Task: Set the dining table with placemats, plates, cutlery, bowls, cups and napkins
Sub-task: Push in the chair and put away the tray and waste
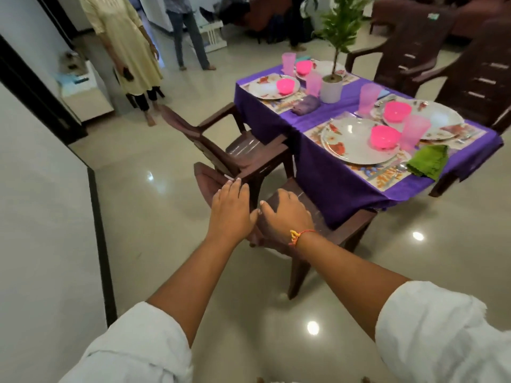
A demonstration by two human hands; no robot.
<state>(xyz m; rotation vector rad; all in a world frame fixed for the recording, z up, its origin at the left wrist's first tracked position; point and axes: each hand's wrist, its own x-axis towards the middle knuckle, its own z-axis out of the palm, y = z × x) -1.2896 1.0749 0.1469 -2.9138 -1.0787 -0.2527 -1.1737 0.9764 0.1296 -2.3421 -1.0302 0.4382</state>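
The dining table under a purple cloth [326, 172] carries several place settings. The nearest one has a patterned placemat [387, 178], a white floral plate [351, 142], a pink bowl [385, 137], a pink cup [414, 132] and a green napkin [428, 161]. A purple napkin [307, 105] lies by the far left setting. Both my hands are off the table, on the near brown plastic chair [318, 217]. My left hand [231, 208] rests with straight fingers on its back. My right hand [284, 214] curls over its armrest.
A second brown chair [243, 150] stands just beyond, touching the near one. A potted plant [331, 91] sits mid-table. More brown chairs [470, 73] line the far side. One person [124, 51] stands at the back left, another behind. A white wall runs along my left.
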